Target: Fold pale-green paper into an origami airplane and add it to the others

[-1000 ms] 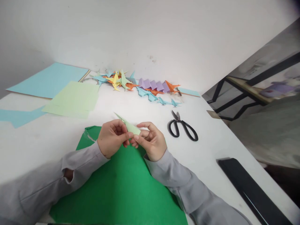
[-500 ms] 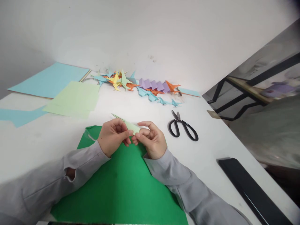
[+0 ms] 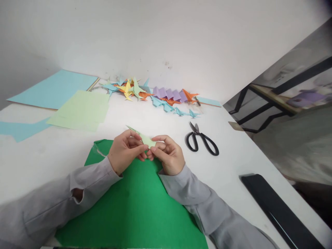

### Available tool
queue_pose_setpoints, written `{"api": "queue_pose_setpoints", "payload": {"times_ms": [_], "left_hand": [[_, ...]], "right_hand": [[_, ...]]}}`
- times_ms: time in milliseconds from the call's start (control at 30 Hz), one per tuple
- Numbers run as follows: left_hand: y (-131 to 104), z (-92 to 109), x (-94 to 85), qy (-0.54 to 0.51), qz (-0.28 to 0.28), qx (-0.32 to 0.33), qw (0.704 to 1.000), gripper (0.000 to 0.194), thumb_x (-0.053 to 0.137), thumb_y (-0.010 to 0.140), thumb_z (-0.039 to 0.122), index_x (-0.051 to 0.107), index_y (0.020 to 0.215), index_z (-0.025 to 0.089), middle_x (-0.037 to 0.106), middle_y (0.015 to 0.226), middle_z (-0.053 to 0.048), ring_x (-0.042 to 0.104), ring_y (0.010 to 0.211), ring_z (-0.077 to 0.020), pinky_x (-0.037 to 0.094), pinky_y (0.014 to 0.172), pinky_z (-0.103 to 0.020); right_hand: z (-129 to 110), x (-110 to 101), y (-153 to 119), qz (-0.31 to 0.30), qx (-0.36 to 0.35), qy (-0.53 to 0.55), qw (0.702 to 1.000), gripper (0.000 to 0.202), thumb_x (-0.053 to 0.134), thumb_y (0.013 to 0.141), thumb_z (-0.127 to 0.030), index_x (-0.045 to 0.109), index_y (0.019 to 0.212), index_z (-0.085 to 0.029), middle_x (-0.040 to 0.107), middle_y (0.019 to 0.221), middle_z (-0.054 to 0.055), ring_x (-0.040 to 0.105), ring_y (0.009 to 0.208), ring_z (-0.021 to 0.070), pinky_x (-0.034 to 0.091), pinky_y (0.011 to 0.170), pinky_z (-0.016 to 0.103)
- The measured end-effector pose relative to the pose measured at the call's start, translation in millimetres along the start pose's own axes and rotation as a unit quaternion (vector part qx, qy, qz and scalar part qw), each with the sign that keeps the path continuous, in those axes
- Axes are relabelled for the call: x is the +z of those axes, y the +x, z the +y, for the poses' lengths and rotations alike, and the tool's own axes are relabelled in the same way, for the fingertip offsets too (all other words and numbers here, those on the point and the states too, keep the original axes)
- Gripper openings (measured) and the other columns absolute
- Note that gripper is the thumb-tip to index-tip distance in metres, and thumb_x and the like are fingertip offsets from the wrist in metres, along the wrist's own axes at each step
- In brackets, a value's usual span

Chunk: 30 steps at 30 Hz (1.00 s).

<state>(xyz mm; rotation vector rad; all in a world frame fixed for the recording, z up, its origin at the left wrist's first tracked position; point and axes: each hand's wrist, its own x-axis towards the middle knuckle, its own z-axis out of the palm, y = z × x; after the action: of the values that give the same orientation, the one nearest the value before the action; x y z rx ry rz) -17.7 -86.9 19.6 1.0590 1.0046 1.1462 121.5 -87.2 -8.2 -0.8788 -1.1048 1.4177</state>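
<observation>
A small pale green origami piece (image 3: 148,141) is pinched between both hands, its thin point sticking out to the upper left. My left hand (image 3: 127,149) grips its left side, thumb in front and fingers curled behind. From the other side my right hand (image 3: 169,154) holds its right edge between thumb and fingers. The two thumbs almost meet at its lower edge. Both hands are above the far end of a green board (image 3: 135,207). Part of the folded paper is hidden behind the fingers.
Black-handled scissors (image 3: 198,138) lie right of my hands, blades partly apart. Folded paper figures (image 3: 129,90) and a purple pleated strip (image 3: 169,94) line the wall. Pale green sheets (image 3: 80,110) and blue paper (image 3: 55,89) lie left. A long black object (image 3: 275,211) is at right.
The green origami piece has turned slightly, and more of its face shows between my hands. My left fingers have shifted a little on it; the right hand has barely moved.
</observation>
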Motion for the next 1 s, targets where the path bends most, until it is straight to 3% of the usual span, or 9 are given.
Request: {"api": "queue_pose_setpoints", "payload": {"times_ms": [167,367,567,767,867,1000], "left_hand": [[1.1,-1.6,-2.4,0.006,-0.004,0.019,1.0,0.025,0.069,0.06,0.018,0.046,0.071,0.015,0.056,0.044,0.005,0.053,0.037,-0.011,0.046,0.037,-0.022],[0.9,-3.8,-2.7,0.021,-0.031,0.028,0.999,0.019,0.061,0.065,0.019,0.055,0.082,0.015,0.06,0.061,0.002,0.058,0.045,-0.0128,0.048,0.041,-0.025],[0.2,-6.1,-2.8,0.12,-0.012,0.084,0.989,0.008,0.059,0.066,0.016,0.061,0.073,0.013,0.056,0.049,0.003,0.053,0.039,-0.0089,0.043,0.039,-0.02],[2.1,-8.1,-7.3,0.159,0.02,0.106,0.981,0.012,0.059,0.068,0.02,0.064,0.077,0.014,0.063,0.059,0.0,0.05,0.037,-0.0074,0.042,0.038,-0.02],[0.9,-7.1,-8.1,0.194,0.025,0.116,0.974,0.015,0.059,0.069,0.023,0.066,0.079,0.014,0.062,0.054,0.0,0.045,0.034,-0.0059,0.037,0.035,-0.019],[-2.2,-3.7,-8.2,0.25,0.03,0.165,0.954,0.013,0.06,0.069,0.022,0.067,0.074,0.013,0.056,0.045,0.002,0.046,0.039,-0.0069,0.035,0.039,-0.018]], "right_hand": [[1.6,0.2,0.4,-0.027,-0.002,0.005,1.0,0.018,0.067,0.067,-0.023,0.059,0.082,-0.019,0.063,0.053,-0.003,0.057,0.046,0.0103,0.045,0.044,0.022],[-0.3,-5.3,2.8,-0.012,0.027,0.035,0.999,0.008,0.067,0.064,-0.02,0.066,0.071,-0.017,0.066,0.054,-0.001,0.058,0.046,0.0091,0.045,0.048,0.021],[-4.1,-4.0,2.8,-0.012,0.055,0.042,0.998,0.011,0.067,0.062,-0.023,0.066,0.071,-0.016,0.064,0.051,0.0,0.056,0.042,0.0104,0.043,0.043,0.022],[-4.6,-4.9,0.5,0.053,-0.056,-0.086,0.993,0.008,0.065,0.066,-0.022,0.065,0.073,-0.018,0.051,0.048,-0.006,0.042,0.041,0.0059,0.03,0.039,0.02],[-3.1,-5.2,1.3,0.074,-0.108,-0.127,0.983,0.011,0.069,0.062,-0.021,0.066,0.073,-0.02,0.052,0.06,-0.003,0.046,0.053,0.0082,0.034,0.044,0.021],[-3.1,-4.5,2.4,0.048,-0.132,-0.141,0.98,0.013,0.069,0.063,-0.018,0.066,0.075,-0.021,0.054,0.069,0.0,0.051,0.064,0.0114,0.038,0.049,0.022]]}}
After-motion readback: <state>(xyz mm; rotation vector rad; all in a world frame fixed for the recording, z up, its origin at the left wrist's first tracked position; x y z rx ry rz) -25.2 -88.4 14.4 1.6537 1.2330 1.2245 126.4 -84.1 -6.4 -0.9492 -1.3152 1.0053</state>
